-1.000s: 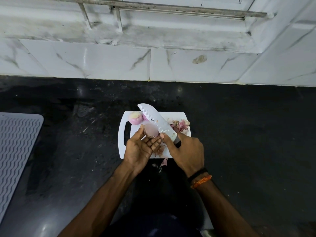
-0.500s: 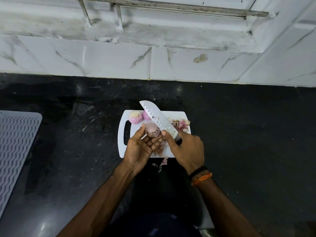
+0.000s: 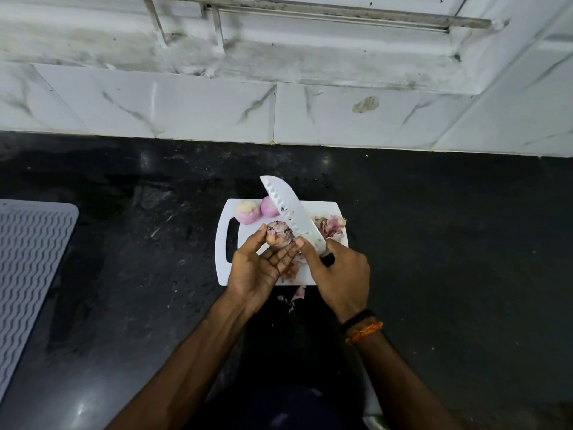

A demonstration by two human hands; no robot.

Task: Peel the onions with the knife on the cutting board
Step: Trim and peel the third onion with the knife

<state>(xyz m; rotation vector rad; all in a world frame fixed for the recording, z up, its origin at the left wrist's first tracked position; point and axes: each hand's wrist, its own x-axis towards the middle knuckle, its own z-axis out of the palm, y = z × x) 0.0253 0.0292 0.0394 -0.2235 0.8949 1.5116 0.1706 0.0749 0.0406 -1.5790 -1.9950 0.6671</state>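
Observation:
A small white cutting board lies on the black counter. My left hand holds a pinkish onion with dark specks on its skin, between thumb and fingertips, just above the board. My right hand grips the black handle of a white knife; the blade points up and left, its edge against the onion's right side, my thumb beside it. Two peeled pink onions sit at the board's far left corner.
Peeled skins lie heaped on the board's right side, and a few scraps rest on the counter at its near edge. A grey ribbed mat lies at the far left. White marble tiles back the counter.
The onion has turned in my left hand, its speckled skin now facing up. The knife blade has shifted slightly up and away along the onion's right side.

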